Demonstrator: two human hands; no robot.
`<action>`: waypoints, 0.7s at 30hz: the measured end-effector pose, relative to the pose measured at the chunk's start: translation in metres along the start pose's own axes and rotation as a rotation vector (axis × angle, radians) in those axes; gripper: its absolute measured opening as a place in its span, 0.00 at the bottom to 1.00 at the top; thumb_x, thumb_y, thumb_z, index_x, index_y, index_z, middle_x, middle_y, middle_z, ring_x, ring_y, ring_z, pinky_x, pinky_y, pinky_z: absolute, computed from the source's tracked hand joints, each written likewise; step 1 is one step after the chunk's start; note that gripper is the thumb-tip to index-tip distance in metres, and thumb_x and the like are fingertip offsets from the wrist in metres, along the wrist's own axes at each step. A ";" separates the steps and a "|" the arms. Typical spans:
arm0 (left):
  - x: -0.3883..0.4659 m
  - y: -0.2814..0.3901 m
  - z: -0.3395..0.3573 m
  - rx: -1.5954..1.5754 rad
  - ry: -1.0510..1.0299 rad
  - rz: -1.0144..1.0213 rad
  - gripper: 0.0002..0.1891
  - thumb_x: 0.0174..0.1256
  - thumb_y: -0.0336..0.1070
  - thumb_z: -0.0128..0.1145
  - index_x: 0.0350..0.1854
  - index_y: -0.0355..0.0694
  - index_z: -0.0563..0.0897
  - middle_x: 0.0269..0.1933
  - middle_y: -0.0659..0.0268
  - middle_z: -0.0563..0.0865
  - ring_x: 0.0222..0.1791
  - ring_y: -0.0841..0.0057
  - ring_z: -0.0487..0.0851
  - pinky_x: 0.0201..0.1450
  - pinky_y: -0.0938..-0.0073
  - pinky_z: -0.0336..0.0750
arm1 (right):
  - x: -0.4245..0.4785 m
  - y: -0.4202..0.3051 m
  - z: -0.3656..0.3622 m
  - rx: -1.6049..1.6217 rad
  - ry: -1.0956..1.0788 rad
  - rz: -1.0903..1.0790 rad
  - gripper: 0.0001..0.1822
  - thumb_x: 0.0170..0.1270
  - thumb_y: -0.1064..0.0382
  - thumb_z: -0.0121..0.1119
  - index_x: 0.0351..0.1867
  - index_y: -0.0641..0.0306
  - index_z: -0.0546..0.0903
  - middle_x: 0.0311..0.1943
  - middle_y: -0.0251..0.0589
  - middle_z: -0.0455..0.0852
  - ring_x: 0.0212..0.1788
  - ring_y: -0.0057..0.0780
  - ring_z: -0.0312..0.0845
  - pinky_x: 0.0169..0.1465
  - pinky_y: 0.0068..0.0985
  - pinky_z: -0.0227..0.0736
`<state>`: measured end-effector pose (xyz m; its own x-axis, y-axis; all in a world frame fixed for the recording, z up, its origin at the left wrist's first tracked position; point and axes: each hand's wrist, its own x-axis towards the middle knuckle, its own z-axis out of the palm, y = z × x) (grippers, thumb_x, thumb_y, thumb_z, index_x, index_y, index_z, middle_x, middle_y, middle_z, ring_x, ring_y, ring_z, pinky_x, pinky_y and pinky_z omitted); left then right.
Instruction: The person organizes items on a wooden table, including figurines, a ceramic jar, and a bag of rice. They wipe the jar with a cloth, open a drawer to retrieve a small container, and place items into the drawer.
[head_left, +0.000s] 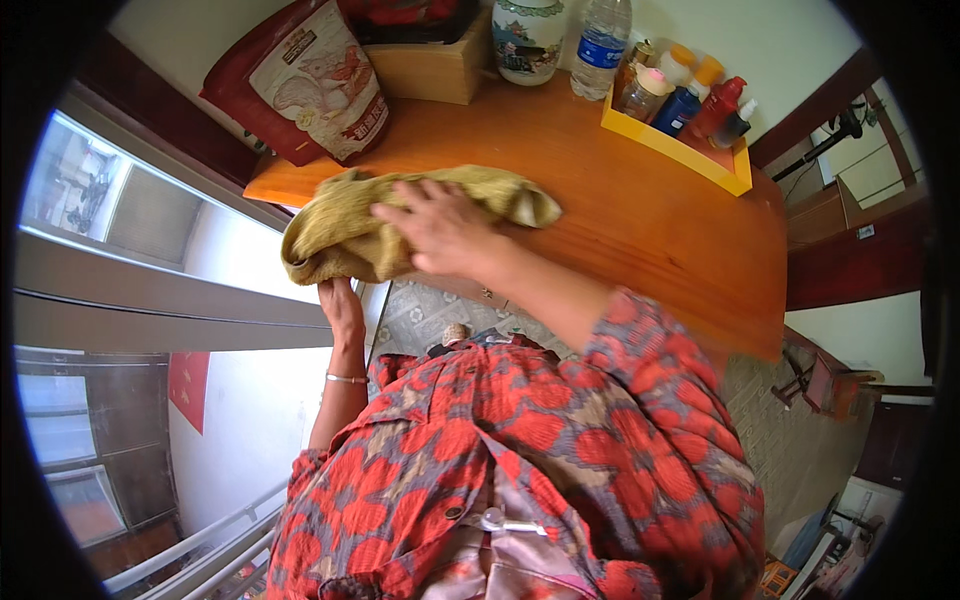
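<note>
A yellow-green towel (345, 221) lies bunched along the near left edge of a wooden tabletop (645, 232). My right hand (446, 229) rests flat on top of it with the fingers spread. Below the towel's left end is my left hand (342, 306), reaching up from under the table edge. The cloth hides its fingers, so whether they grip it cannot be seen. Some of the towel stretches right across the wood to a pale, folded end.
Behind the towel stand a dark red printed bag (315, 90), a wooden box (427, 67), a painted porcelain jar (527, 45) and a water bottle (600, 49). A yellow tray (675, 154) holds several small bottles. A window frame (172, 292) borders the left side.
</note>
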<state>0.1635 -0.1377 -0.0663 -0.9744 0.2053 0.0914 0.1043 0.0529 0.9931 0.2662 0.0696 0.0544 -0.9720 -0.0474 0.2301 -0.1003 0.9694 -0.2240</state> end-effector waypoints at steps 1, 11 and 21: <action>-0.008 0.000 -0.001 -0.204 0.033 -0.097 0.20 0.73 0.40 0.47 0.61 0.33 0.68 0.57 0.60 0.76 0.56 0.67 0.77 0.57 0.65 0.74 | 0.014 -0.010 0.003 0.022 0.006 -0.049 0.36 0.48 0.62 0.64 0.64 0.47 0.69 0.63 0.49 0.68 0.61 0.49 0.68 0.61 0.45 0.66; -0.044 -0.018 -0.002 -0.302 -0.068 -0.483 0.13 0.65 0.35 0.53 0.49 0.38 0.75 0.49 0.64 0.81 0.48 0.74 0.81 0.50 0.71 0.76 | -0.058 0.013 -0.009 0.226 0.161 -0.053 0.25 0.49 0.73 0.57 0.52 0.55 0.81 0.55 0.47 0.77 0.54 0.45 0.76 0.56 0.35 0.74; -0.036 -0.014 0.047 -0.424 -0.015 -0.603 0.16 0.69 0.32 0.48 0.57 0.34 0.71 0.53 0.55 0.78 0.47 0.64 0.83 0.45 0.70 0.80 | -0.307 0.127 -0.114 0.610 0.523 0.864 0.31 0.43 0.82 0.43 0.55 0.71 0.77 0.53 0.44 0.80 0.57 0.32 0.74 0.63 0.26 0.65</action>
<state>0.2065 -0.0996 -0.0868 -0.8349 0.2732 -0.4779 -0.5380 -0.2210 0.8135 0.5762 0.2352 0.0636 -0.5759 0.8102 0.1089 0.3253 0.3493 -0.8787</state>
